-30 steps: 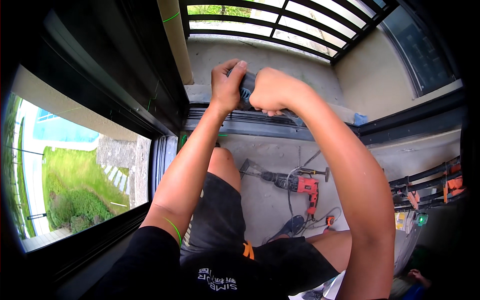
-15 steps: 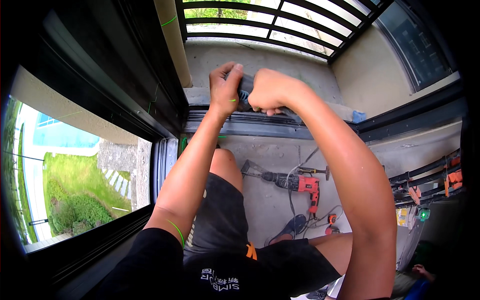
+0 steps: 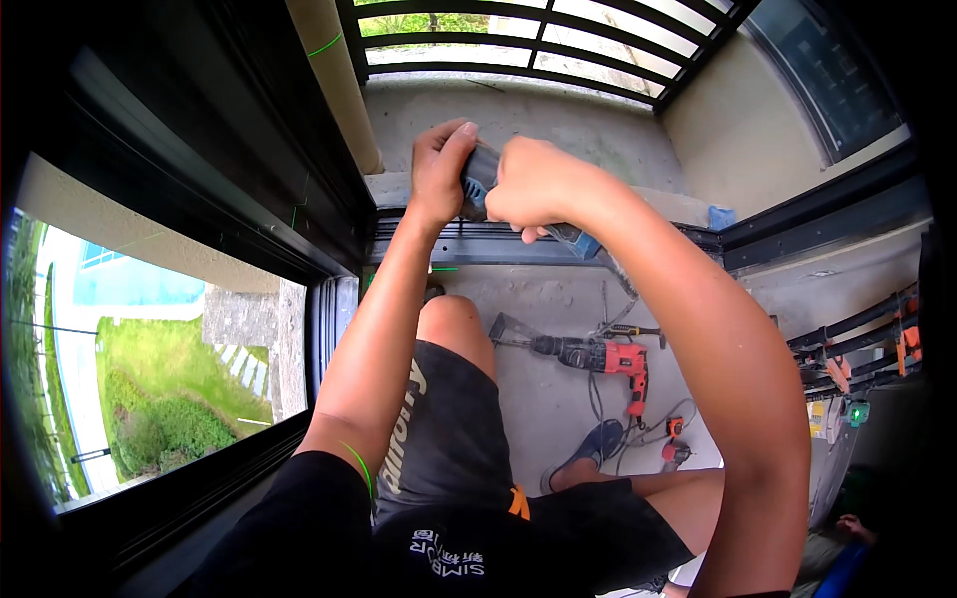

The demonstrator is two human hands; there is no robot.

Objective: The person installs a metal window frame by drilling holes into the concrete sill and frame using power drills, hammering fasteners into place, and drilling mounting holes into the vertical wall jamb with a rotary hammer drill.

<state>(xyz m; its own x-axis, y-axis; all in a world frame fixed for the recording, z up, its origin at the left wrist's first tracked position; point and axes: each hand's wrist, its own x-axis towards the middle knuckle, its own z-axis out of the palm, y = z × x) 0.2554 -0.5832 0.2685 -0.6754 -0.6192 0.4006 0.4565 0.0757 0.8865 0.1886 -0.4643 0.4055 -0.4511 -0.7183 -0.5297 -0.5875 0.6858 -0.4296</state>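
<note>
Fingers, left hand (image 3: pixel 439 169): curled and clamped on the left end of a handheld power tool with a dark grey body and blue vents (image 3: pixel 480 177); thumb lies along its near face, fingertips mostly hidden.
Fingers, right hand (image 3: pixel 533 184): closed together around the same tool's body, knuckles up; whether a finger sits on a switch cannot be told.
Power tool: slanted, upper end between the hands, blue lower end emerging under the right wrist; located over the grooved black metal sill (image 3: pixel 449 249), nearer its left end than its right. Contact between tool and sill hidden by the hands.
Sill: lies in place along the far edge of the dusty grey concrete floor (image 3: pixel 543 448); a crumpled blue scrap (image 3: pixel 722 216) sits by its right end.
Work progress: judged under way, both hands being on the tool at the sill. No finished cut, hole or fixing can be made out there, so the share done and the share left stay undetermined.
Floor, far side: red-and-black rotary hammer drill with a flat chisel bit (image 3: pixel 618 357) lies on its side, bit toward the bare knee, out of both hands; just beyond it, nearer the floor's far edge, a slim yellow-and-black hand tool (image 3: pixel 630 330).
Floor, near side: orange-and-black tape measure (image 3: pixel 675 429) beside a loop of dark cord, right of the dark shoe (image 3: pixel 603 439).
Floor, right edge: small box-like device with a green light (image 3: pixel 858 412), near the dark bars.
</note>
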